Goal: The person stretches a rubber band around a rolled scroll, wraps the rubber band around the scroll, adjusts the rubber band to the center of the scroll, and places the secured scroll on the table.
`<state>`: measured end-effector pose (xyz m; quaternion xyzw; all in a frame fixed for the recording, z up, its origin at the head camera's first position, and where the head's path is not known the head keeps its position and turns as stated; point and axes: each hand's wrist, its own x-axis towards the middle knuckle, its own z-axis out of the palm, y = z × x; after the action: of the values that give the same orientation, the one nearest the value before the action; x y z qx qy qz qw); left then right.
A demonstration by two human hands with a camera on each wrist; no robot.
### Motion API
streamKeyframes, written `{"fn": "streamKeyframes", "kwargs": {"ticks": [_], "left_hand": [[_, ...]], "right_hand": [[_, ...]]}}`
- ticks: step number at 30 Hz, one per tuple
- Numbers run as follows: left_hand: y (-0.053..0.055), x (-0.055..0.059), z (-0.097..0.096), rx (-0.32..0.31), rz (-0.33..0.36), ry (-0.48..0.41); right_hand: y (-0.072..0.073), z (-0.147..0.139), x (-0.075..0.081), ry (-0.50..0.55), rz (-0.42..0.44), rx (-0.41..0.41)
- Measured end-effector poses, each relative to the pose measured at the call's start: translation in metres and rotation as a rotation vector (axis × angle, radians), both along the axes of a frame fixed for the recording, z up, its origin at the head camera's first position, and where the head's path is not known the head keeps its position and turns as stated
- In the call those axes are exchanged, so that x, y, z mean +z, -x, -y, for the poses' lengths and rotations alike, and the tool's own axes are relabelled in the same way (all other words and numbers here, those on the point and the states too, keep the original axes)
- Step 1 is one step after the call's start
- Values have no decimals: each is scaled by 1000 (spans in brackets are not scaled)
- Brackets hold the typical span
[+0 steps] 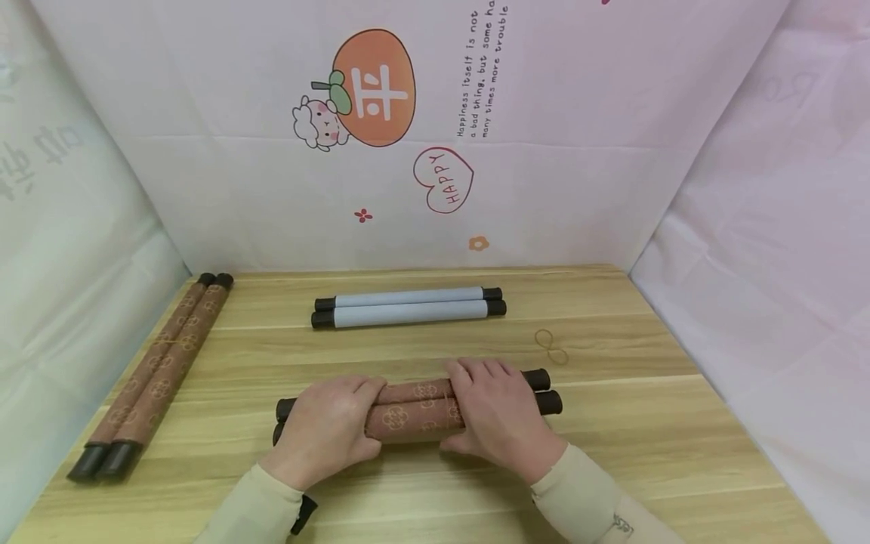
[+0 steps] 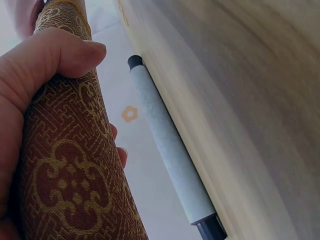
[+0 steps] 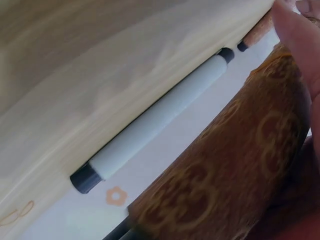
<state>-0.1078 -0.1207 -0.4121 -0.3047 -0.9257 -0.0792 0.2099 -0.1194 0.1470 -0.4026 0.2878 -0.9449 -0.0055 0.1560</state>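
Both hands hold a brown scroll (image 1: 411,419) with gold flower patterns, rolled into two side-by-side rolls with black ends. My left hand (image 1: 329,423) grips its left part, with the thumb (image 2: 75,54) across the near side in the left wrist view. Around its right part curls my right hand (image 1: 499,415), thumb on the near side. A thin yellowish rubber band (image 3: 270,60) circles the scroll, seen in the right wrist view. The palms hide much of the rolls, while the black ends (image 1: 549,403) stick out past both hands.
Behind the hands lies a light blue scroll (image 1: 411,313) with black ends. Another brown patterned scroll (image 1: 163,363), also banded, lies slantwise along the table's left edge. A loose rubber band (image 1: 550,347) rests twisted on the wooden table (image 1: 646,423). Printed white cloth (image 1: 578,204) encloses the back and sides.
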Motion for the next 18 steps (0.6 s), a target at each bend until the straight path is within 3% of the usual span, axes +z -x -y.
{"fn": "streamKeyframes", "kwargs": {"ticks": [8,18], "left_hand": [[0,2,0,1,6,-6],[0,1,-6,-5,-22,-3]], "right_hand": [[4,-7,-3,-53,-55,-13],[1,8,-11,-23,-119,-2]]}}
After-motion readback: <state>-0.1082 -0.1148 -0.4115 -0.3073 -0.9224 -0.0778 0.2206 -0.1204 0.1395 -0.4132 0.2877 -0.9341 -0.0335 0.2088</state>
